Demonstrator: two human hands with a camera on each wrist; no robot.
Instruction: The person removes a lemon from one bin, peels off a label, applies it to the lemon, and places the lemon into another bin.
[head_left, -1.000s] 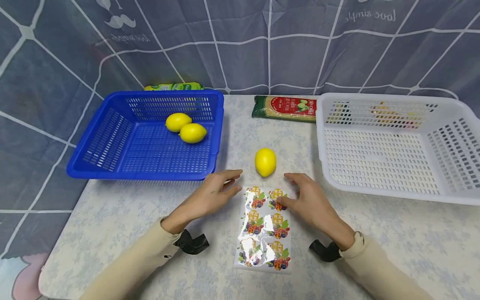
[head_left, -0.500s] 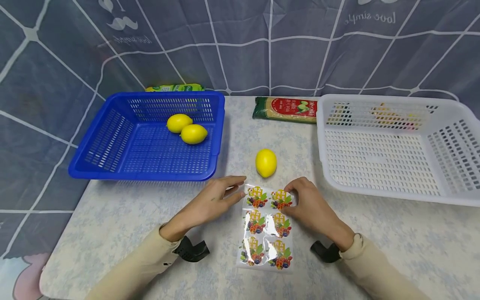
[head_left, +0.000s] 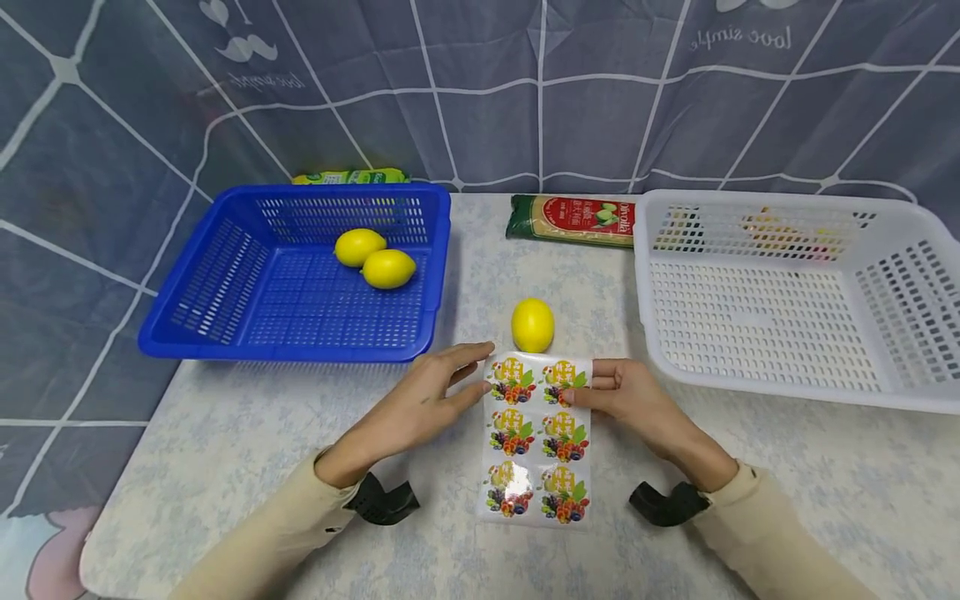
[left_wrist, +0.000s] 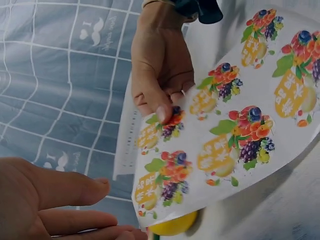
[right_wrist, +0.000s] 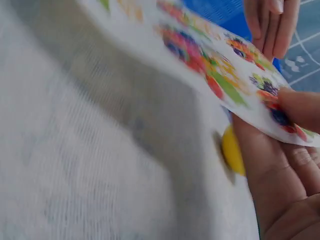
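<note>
A sheet of fruit-print stickers (head_left: 537, 433) is lifted off the table at its far end. My right hand (head_left: 637, 408) pinches its right edge, thumb on top and fingers underneath, as the right wrist view shows. My left hand (head_left: 420, 408) is at the sheet's left edge with fingers extended; in the left wrist view the left hand (left_wrist: 55, 202) has nothing between thumb and fingers. Just beyond the sheet lies a yellow lemon (head_left: 533, 323), its near end partly covered by the sheet. Two more lemons (head_left: 388, 269) lie in the blue basket (head_left: 292, 352).
A white basket (head_left: 765, 383) stands at the right. Between the baskets, toward the back, lies a green and red packet of pasta (head_left: 573, 218). Behind the blue basket is a green packet (head_left: 352, 176). A grey checked curtain (head_left: 487, 92) hangs behind the table.
My right hand has taken hold of the sticker sheet's edge and raised it from the table, shifting it slightly away from me. My left hand has come slightly closer to the sheet.
</note>
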